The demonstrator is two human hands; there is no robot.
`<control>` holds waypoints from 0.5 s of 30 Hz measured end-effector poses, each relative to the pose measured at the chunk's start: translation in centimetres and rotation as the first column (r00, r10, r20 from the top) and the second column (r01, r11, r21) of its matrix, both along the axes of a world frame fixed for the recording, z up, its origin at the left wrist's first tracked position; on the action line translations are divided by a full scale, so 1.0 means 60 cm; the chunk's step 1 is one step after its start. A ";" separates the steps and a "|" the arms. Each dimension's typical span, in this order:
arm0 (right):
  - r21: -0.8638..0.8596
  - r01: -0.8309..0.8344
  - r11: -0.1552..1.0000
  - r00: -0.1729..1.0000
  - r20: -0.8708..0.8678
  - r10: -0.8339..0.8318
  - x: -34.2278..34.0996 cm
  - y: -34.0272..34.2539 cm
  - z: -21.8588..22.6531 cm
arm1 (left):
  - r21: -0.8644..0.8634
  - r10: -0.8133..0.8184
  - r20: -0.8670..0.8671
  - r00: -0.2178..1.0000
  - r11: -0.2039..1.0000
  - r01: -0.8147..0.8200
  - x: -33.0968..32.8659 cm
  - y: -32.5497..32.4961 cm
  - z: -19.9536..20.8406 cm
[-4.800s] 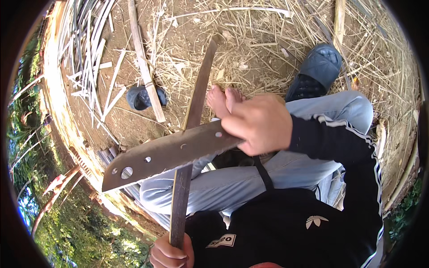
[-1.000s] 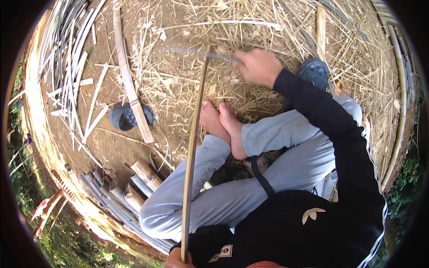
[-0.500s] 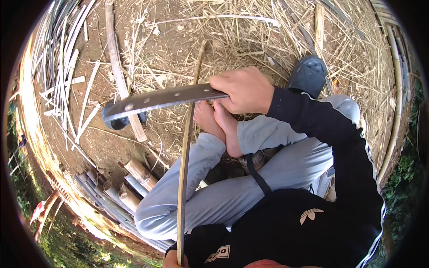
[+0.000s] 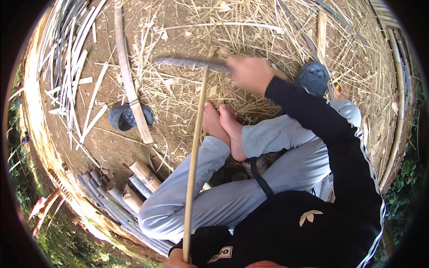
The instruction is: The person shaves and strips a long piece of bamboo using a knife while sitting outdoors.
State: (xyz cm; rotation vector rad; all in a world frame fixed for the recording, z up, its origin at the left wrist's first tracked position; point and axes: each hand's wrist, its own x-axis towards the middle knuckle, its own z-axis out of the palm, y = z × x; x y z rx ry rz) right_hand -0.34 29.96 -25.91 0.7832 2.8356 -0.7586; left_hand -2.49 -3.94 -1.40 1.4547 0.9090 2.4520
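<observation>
My right hand (image 4: 251,75), slightly smeared by motion, is closed around the handle of a large machete (image 4: 185,62). Its dark blade points left and lies across the far part of a long, narrow bamboo strip (image 4: 195,152); whether the edge touches the strip I cannot tell. The strip runs from the lower edge up past my bare feet (image 4: 222,123). At its near end my left hand (image 4: 178,260) is closed on it, partly cut off by the picture's edge. The strip's side turned up looks pale.
Straw and shavings cover the ground ahead. Two dark shoes, one at left (image 4: 123,117) and one at right (image 4: 311,78), lie beside a flat wooden slat (image 4: 127,71). Split strips (image 4: 67,49) are heaped far left. Bamboo lengths (image 4: 143,174) lie by my knee.
The machete has moved away from me toward the strip's far end, its blade now seen more edge-on. The strip has tilted slightly rightward and shows a paler side.
</observation>
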 end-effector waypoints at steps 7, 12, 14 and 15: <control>-0.171 -0.261 0.950 0.911 -0.370 0.184 -0.002 -0.053 0.097 | 0.155 0.118 0.092 0.989 0.979 -0.131 -0.006 -0.010 -0.006; -0.006 -0.059 0.998 0.998 -0.012 0.059 -0.010 0.017 0.019 | 0.161 0.008 0.048 0.999 0.987 -0.015 -0.026 -0.005 -0.008; -0.079 -0.092 0.993 0.996 -0.026 0.091 0.002 0.043 0.013 | 0.320 0.095 0.236 0.967 0.932 -0.170 -0.006 0.001 -0.025; -0.070 -0.174 0.982 0.971 -0.179 0.159 0.010 0.016 0.025 | 0.560 0.108 0.184 0.977 0.805 -0.195 -0.009 0.010 -0.034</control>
